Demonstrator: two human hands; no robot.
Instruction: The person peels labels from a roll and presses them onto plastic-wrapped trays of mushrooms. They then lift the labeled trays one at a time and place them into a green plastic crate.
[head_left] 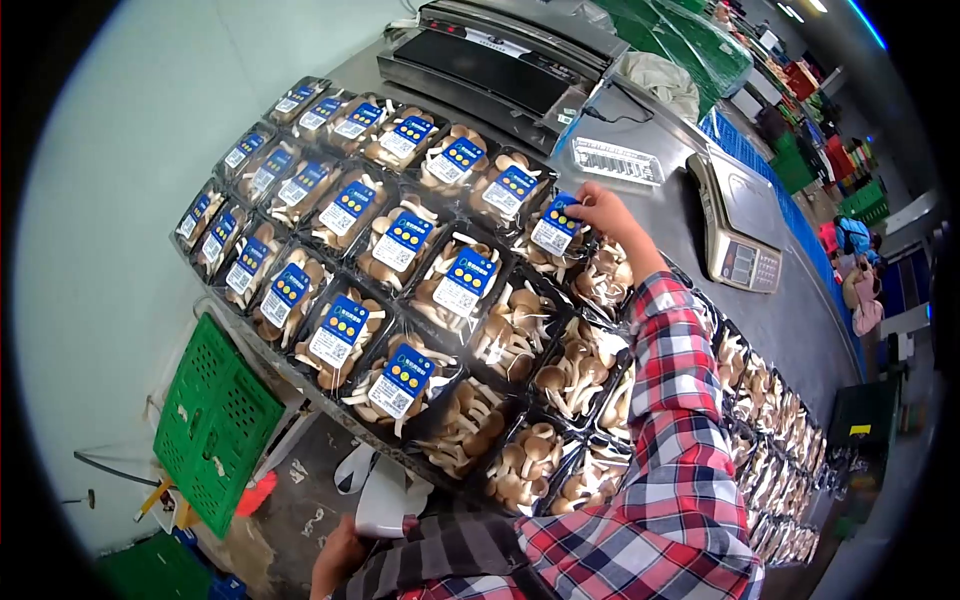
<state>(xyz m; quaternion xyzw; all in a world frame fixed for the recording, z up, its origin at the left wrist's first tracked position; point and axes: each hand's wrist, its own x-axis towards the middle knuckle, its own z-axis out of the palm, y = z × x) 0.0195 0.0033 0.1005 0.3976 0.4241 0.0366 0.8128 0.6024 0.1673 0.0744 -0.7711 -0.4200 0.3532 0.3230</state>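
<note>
My right hand is at a wrapped mushroom tray, fingers pinched at the upper right corner of its blue and white label. The label lies over the clear film. Low at the left, my left hand is closed beside a white label roll and seems to hold it; the sleeve partly hides the roll. Labelled mushroom trays fill the left side of the table. Trays with no label on top sit below and right of my right hand, under film.
A film-wrapping machine stands at the back, with a clear empty tray before it. Right of that is a digital scale on the steel table. A green crate leans at lower left. People are far right.
</note>
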